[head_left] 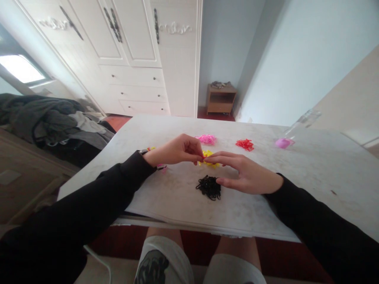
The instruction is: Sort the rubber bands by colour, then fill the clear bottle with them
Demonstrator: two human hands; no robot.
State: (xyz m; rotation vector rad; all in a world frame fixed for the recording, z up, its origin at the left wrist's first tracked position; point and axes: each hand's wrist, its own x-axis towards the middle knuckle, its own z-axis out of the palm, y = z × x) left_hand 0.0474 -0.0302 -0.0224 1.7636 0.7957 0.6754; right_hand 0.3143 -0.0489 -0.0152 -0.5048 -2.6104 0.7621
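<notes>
My left hand point(185, 149) is closed in a pinch on a small red rubber band point(204, 157) above the table. My right hand point(237, 169) has its fingers stretched out, the thumb well apart, with the fingertips at the red band. Behind and below the fingertips lies a pile of yellow rubber bands point(211, 159), partly hidden. Nearer to me is a pile of black rubber bands point(209, 187), just left of my right thumb. Farther back are a pink pile point(207, 139) and a red pile point(244, 144) of bands. A few pink and black bands point(162, 168) show beside my left wrist.
The white table point(310, 189) carries a clear bottle with a pink part point(284, 142) at the right. Heaped dark clothes point(50, 118) are to the left. Beyond the table are a white wardrobe point(134, 88) and a small wooden cabinet point(220, 98).
</notes>
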